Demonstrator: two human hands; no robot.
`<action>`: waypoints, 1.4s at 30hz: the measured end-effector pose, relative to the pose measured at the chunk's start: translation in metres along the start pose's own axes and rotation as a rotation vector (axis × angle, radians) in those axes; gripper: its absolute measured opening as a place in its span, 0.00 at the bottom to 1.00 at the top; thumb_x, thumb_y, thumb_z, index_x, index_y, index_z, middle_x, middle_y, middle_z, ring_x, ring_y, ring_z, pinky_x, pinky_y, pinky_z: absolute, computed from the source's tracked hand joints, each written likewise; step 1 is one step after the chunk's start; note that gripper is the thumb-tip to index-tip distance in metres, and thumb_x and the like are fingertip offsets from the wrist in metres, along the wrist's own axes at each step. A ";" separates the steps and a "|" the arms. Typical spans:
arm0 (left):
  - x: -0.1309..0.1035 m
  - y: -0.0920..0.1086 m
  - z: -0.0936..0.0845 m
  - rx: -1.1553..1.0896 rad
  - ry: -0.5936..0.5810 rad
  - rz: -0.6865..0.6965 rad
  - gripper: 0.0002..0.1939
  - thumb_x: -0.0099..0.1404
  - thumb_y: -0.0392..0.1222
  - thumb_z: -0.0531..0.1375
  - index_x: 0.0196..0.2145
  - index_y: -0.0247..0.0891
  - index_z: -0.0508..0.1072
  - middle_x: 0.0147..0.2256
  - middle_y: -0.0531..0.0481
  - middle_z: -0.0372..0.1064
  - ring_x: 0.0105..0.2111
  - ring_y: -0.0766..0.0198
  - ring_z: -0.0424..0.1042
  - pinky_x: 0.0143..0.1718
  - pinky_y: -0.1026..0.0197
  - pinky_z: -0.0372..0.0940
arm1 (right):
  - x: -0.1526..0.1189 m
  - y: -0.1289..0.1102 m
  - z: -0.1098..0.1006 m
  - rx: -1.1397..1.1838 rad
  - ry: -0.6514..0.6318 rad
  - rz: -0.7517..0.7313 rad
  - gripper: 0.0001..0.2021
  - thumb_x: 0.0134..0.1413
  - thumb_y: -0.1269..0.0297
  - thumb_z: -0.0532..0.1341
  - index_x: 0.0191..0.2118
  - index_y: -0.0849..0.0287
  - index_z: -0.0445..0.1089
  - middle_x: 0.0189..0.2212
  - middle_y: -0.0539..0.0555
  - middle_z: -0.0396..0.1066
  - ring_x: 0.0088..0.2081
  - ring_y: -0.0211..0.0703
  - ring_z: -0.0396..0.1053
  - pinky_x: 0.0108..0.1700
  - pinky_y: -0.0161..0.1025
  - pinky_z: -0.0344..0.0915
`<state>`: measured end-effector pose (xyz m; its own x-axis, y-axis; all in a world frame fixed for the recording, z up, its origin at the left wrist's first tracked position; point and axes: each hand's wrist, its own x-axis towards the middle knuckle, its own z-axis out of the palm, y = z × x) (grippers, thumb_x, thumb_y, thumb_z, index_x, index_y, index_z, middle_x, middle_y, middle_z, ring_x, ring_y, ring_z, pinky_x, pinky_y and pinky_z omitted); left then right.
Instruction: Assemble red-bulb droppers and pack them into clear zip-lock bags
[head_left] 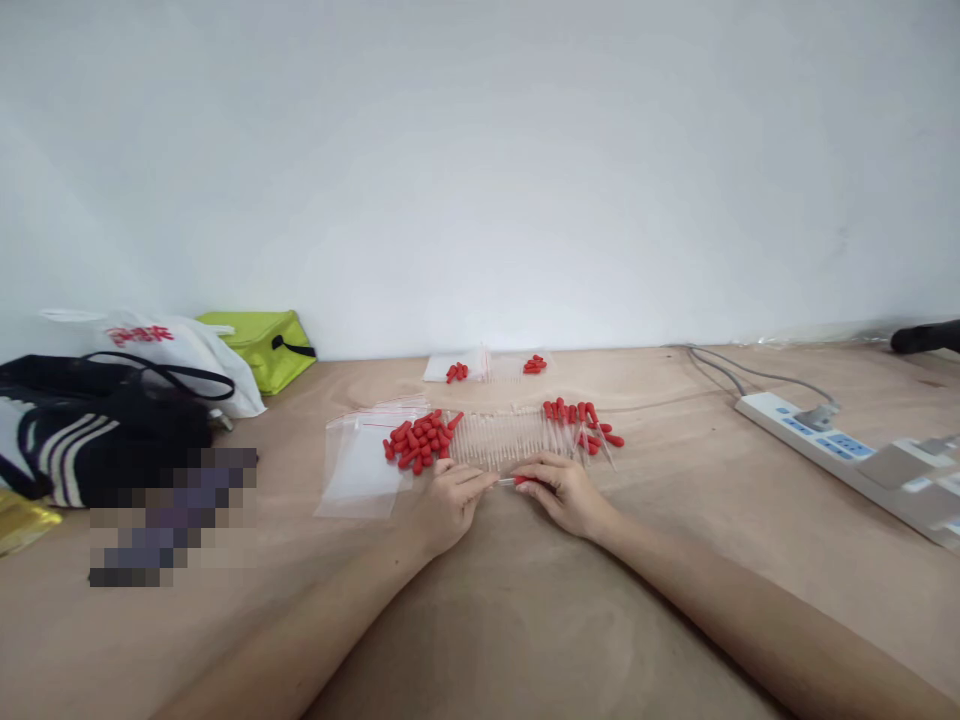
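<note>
Red bulb (520, 480), slender clear tube (505, 482)

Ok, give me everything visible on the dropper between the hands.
The dropper shows a thin, clear-looking tube and, toward its right end, a red, rubbery-looking bulb. It lies roughly crosswise, the left hand at the tube, the right hand gripping the bulb. Fingers partly hide it; how firmly the parts join can't be told.
</note>
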<state>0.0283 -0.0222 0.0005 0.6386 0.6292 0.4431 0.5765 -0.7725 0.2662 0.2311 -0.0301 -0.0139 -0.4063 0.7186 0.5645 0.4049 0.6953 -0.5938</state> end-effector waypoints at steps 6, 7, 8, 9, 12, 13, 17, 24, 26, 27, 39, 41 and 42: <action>0.000 -0.001 0.004 0.006 0.045 0.070 0.17 0.63 0.31 0.45 0.38 0.40 0.71 0.30 0.51 0.73 0.28 0.64 0.69 0.33 0.59 0.53 | 0.000 -0.001 -0.001 -0.026 0.009 -0.038 0.10 0.55 0.66 0.51 0.36 0.57 0.70 0.31 0.55 0.69 0.34 0.39 0.67 0.36 0.37 0.66; 0.000 -0.001 0.005 0.015 0.049 0.079 0.16 0.63 0.31 0.44 0.37 0.40 0.71 0.29 0.51 0.73 0.28 0.64 0.69 0.32 0.59 0.53 | -0.001 -0.002 -0.001 -0.032 0.008 -0.048 0.10 0.55 0.66 0.51 0.35 0.58 0.69 0.30 0.55 0.69 0.33 0.39 0.67 0.36 0.37 0.65; 0.000 -0.001 0.006 0.025 0.054 0.086 0.16 0.63 0.31 0.44 0.37 0.39 0.71 0.28 0.50 0.73 0.27 0.64 0.69 0.32 0.59 0.52 | -0.001 -0.002 -0.002 -0.038 0.004 -0.056 0.10 0.55 0.66 0.51 0.35 0.58 0.69 0.30 0.55 0.69 0.33 0.39 0.67 0.36 0.37 0.65; 0.001 -0.001 0.007 0.033 0.056 0.089 0.16 0.63 0.31 0.44 0.37 0.39 0.71 0.28 0.50 0.73 0.26 0.64 0.69 0.32 0.59 0.52 | -0.001 -0.002 -0.002 -0.043 -0.002 -0.062 0.09 0.55 0.66 0.51 0.35 0.58 0.69 0.30 0.55 0.69 0.33 0.39 0.67 0.35 0.37 0.65; 0.001 -0.001 0.008 0.043 0.061 0.096 0.16 0.62 0.30 0.44 0.36 0.38 0.70 0.28 0.50 0.73 0.27 0.64 0.68 0.31 0.59 0.52 | -0.001 -0.002 -0.002 -0.068 -0.038 -0.081 0.09 0.55 0.67 0.52 0.35 0.58 0.68 0.31 0.55 0.69 0.33 0.39 0.66 0.36 0.37 0.64; 0.001 0.000 0.008 0.044 0.059 0.098 0.16 0.62 0.29 0.44 0.36 0.38 0.70 0.29 0.51 0.73 0.27 0.64 0.68 0.32 0.59 0.52 | -0.001 -0.002 -0.002 -0.091 -0.055 -0.089 0.08 0.55 0.67 0.52 0.35 0.58 0.68 0.31 0.55 0.69 0.34 0.39 0.66 0.37 0.37 0.63; 0.001 0.001 0.008 0.048 0.079 0.107 0.14 0.63 0.31 0.45 0.36 0.38 0.70 0.30 0.51 0.73 0.27 0.65 0.68 0.32 0.59 0.51 | 0.000 -0.002 -0.003 -0.222 -0.097 -0.096 0.08 0.54 0.67 0.52 0.36 0.59 0.67 0.32 0.55 0.69 0.35 0.41 0.64 0.38 0.40 0.59; -0.004 -0.001 0.005 0.111 0.144 0.063 0.13 0.66 0.39 0.47 0.29 0.37 0.69 0.25 0.52 0.72 0.23 0.67 0.65 0.34 0.58 0.50 | -0.001 -0.002 -0.009 -0.380 -0.077 -0.104 0.07 0.53 0.62 0.55 0.33 0.58 0.68 0.29 0.52 0.70 0.32 0.40 0.60 0.36 0.40 0.50; -0.005 0.000 0.006 0.111 0.140 0.089 0.15 0.66 0.39 0.47 0.27 0.36 0.69 0.22 0.53 0.70 0.22 0.68 0.64 0.34 0.59 0.50 | -0.001 -0.001 -0.009 -0.402 -0.082 -0.148 0.08 0.53 0.61 0.55 0.31 0.59 0.68 0.26 0.52 0.69 0.31 0.39 0.59 0.35 0.40 0.48; -0.006 0.000 0.006 0.110 0.141 0.098 0.14 0.66 0.38 0.47 0.27 0.36 0.69 0.22 0.53 0.69 0.21 0.68 0.63 0.33 0.59 0.50 | -0.001 -0.001 -0.008 -0.409 -0.081 -0.171 0.09 0.53 0.61 0.54 0.30 0.59 0.68 0.24 0.51 0.69 0.30 0.39 0.59 0.35 0.40 0.48; -0.005 0.005 0.007 0.075 0.155 0.116 0.14 0.64 0.35 0.47 0.25 0.35 0.67 0.20 0.53 0.67 0.20 0.68 0.61 0.32 0.60 0.50 | 0.002 -0.007 0.001 -0.409 -0.065 -0.258 0.11 0.55 0.62 0.52 0.28 0.61 0.67 0.22 0.51 0.66 0.29 0.38 0.59 0.35 0.39 0.48; -0.005 0.004 0.007 0.075 0.145 0.102 0.14 0.64 0.36 0.47 0.25 0.35 0.68 0.20 0.53 0.68 0.20 0.68 0.62 0.32 0.59 0.50 | 0.003 -0.005 0.000 -0.404 -0.068 -0.257 0.11 0.55 0.62 0.52 0.28 0.61 0.68 0.22 0.52 0.67 0.29 0.38 0.60 0.35 0.40 0.49; -0.005 0.004 0.007 0.074 0.137 0.091 0.14 0.65 0.36 0.47 0.25 0.35 0.68 0.20 0.52 0.68 0.21 0.68 0.62 0.32 0.59 0.51 | 0.003 -0.004 0.000 -0.386 -0.068 -0.252 0.11 0.54 0.62 0.53 0.29 0.60 0.68 0.22 0.52 0.67 0.29 0.39 0.61 0.36 0.41 0.50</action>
<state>0.0312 -0.0281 -0.0063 0.6172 0.5351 0.5768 0.5585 -0.8143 0.1579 0.2286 -0.0307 -0.0097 -0.5785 0.5329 0.6175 0.5565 0.8114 -0.1788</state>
